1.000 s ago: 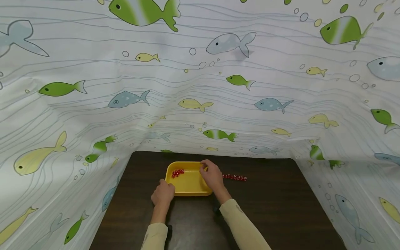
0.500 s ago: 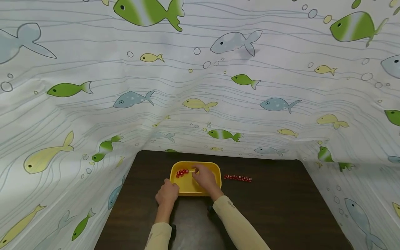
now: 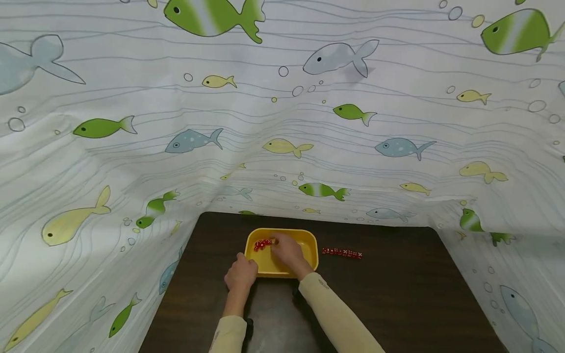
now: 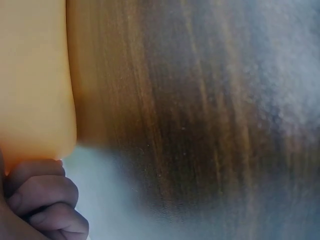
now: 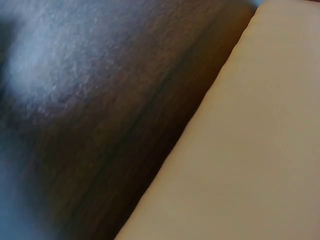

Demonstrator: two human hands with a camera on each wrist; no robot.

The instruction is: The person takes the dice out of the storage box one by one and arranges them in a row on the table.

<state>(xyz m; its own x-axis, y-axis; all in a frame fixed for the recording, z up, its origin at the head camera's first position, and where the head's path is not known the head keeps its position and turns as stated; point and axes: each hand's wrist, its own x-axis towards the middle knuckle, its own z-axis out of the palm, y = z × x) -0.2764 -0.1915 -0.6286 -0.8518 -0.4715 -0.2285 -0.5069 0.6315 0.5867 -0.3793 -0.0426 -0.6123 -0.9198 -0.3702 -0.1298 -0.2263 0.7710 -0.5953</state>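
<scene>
At the far left we are seeing a fish-patterned sheet (image 3: 77, 225) rising beside the dark table (image 3: 410, 284). Moving inward, we are finding the left hand (image 3: 241, 272) gripping the yellow tray (image 3: 275, 274) at its near left corner; its fingers are showing curled in the left wrist view. We are judging the tray to be light, fairly stiff plastic, likely sliding on the smooth tabletop, so we are favouring a pinch over the rim at a corner. It is sitting flat, well toward the table's far side.

Inside the tray, toward its far left, a small cluster of red dice (image 3: 262, 245) is lying close together; we are not managing an exact count. We are expecting each die to be hard, very light, smooth and unlikely to break, best taken by two opposite faces between thumb and fingertip. Just right of that cluster, the right hand (image 3: 287, 251) is hanging over the tray floor, fingers bent and drawn narrow; we are unable to tell whether they are holding a die. The tray's right part is showing bare yellow floor.

Beyond the tray's right wall, directly on the table, we are seeing a line of dice (image 3: 342, 253), red too, running rightward, closely spaced.
</scene>
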